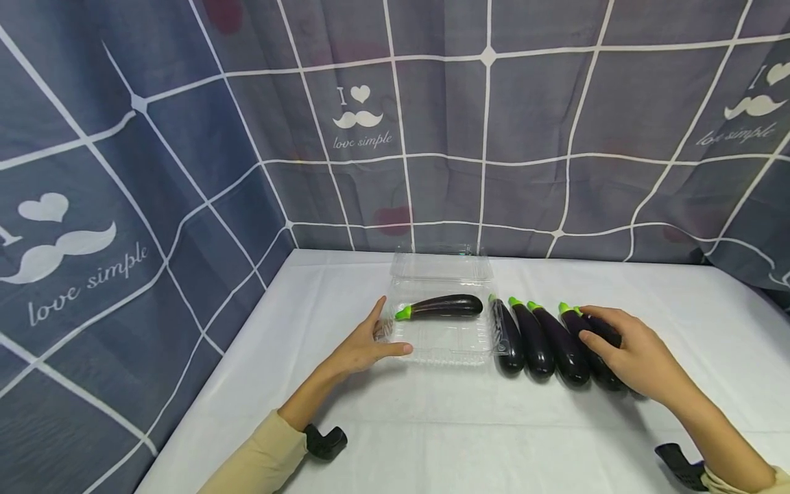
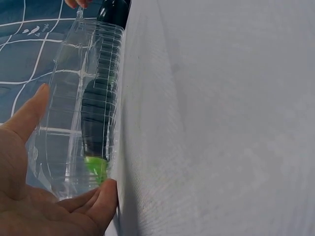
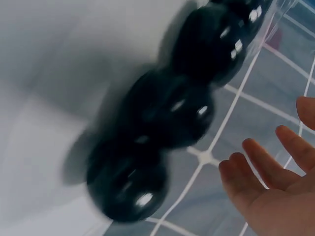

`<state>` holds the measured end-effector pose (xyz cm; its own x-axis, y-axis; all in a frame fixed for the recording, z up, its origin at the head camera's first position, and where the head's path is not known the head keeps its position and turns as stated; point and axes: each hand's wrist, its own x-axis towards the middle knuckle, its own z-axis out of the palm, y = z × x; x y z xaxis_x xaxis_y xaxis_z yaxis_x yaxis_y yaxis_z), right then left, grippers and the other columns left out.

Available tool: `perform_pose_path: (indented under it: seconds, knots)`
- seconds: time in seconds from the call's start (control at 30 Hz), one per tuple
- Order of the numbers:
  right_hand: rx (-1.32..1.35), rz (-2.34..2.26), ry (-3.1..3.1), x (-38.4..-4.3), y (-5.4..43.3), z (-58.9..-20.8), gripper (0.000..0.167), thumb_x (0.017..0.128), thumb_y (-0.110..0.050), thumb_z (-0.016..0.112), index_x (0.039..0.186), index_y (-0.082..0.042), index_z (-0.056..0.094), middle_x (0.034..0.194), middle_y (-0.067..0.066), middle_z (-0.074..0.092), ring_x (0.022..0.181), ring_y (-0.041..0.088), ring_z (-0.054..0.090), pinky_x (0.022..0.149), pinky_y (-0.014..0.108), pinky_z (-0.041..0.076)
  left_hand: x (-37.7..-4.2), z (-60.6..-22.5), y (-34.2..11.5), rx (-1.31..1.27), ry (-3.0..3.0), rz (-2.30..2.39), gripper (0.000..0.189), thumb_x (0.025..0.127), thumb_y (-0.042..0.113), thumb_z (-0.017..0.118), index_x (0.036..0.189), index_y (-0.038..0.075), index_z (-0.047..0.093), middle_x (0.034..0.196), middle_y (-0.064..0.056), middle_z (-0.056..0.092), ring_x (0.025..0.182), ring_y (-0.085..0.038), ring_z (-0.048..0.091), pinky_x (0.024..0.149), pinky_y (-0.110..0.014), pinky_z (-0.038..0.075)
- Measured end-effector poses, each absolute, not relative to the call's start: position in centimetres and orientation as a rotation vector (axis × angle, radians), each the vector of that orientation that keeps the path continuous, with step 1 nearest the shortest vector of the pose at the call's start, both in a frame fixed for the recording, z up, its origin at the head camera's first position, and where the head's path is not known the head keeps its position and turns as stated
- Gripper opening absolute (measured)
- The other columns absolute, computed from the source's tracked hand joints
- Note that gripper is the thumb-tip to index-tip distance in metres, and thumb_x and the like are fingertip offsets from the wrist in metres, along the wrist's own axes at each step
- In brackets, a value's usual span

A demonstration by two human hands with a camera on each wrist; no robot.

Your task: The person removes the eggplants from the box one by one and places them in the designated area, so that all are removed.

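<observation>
A clear plastic clamshell box (image 1: 441,339) lies with its lid raised at the back. Inside it, one dark eggplant (image 1: 447,307) lies crosswise, its green stem end to the left. My left hand (image 1: 364,346) is at the box's left end with thumb and fingers spread; in the left wrist view its fingertips (image 2: 106,189) appear to touch that end. To the right of the box, several eggplants (image 1: 533,343) lie side by side, stems pointing away. Over the rightmost ones hovers my right hand (image 1: 642,357), its fingers loosely bent; the right wrist view shows its fingers (image 3: 261,162) apart from the eggplants.
A white cloth (image 1: 444,432) covers the table. Grey-blue curtains (image 1: 432,123) with white lines hang behind it and along the left side. The leftmost loose eggplant (image 1: 509,343) lies right against the box's right edge.
</observation>
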<state>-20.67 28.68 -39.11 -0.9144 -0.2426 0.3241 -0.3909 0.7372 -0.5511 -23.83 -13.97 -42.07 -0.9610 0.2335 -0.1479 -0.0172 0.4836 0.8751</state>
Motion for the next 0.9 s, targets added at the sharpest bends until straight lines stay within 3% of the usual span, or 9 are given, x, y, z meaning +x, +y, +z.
perform_pose_path:
  seconds: [0.07,0.23,0.3,0.4,0.9]
  knots:
    - [0.531,0.955,-2.691,-20.5,27.7,-38.9,0.040,0.098,-0.016,0.063,0.133,0.003,0.056,0.129,0.028,0.056,0.119,0.050,0.049,0.096,0.052,0.040,-23.8,-42.1,-13.9,0.182,2.483,1.470,0.114,0.079,0.040,0.083,0.161,0.023,0.005,0.156,-0.024,0.026,0.145,-0.033,0.025,0.110,-0.058,0.027]
    - [0.593,1.011,-2.649,-20.5,25.1,-38.3,0.038,0.098,-0.018,0.064,0.133,-0.003,0.059,0.128,0.017,0.059,0.117,0.039,0.054,0.092,0.040,0.041,-23.7,-42.1,-13.9,0.176,2.485,1.466,0.114,0.079,0.041,0.083,0.161,0.023,0.006,0.157,-0.023,0.025,0.145,-0.032,0.024,0.110,-0.057,0.027]
    - [0.619,1.042,-2.636,-20.8,24.0,-38.1,0.037,0.098,-0.017,0.063,0.132,-0.004,0.059,0.128,0.017,0.060,0.115,0.040,0.056,0.089,0.053,0.042,-23.8,-42.1,-13.9,0.177,2.484,1.470,0.115,0.078,0.042,0.083,0.161,0.023,0.006,0.157,-0.023,0.025,0.145,-0.031,0.024,0.110,-0.056,0.027]
    - [0.658,1.104,-2.616,-21.4,22.4,-37.7,0.037,0.098,-0.016,0.063,0.132,-0.004,0.060,0.128,0.017,0.060,0.114,0.041,0.057,0.090,0.058,0.044,-23.8,-42.1,-13.9,0.174,2.480,1.477,0.115,0.078,0.041,0.083,0.161,0.024,0.006,0.158,-0.023,0.024,0.146,-0.031,0.024,0.110,-0.056,0.028]
    - [0.794,1.241,-2.634,-24.5,16.3,-38.0,0.041,0.098,-0.017,0.064,0.135,-0.002,0.058,0.132,0.016,0.058,0.119,0.039,0.054,0.097,0.056,0.042,-23.9,-42.1,-14.0,0.194,2.488,1.478,0.115,0.078,0.042,0.084,0.161,0.024,0.006,0.157,-0.023,0.026,0.145,-0.031,0.025,0.111,-0.055,0.027]
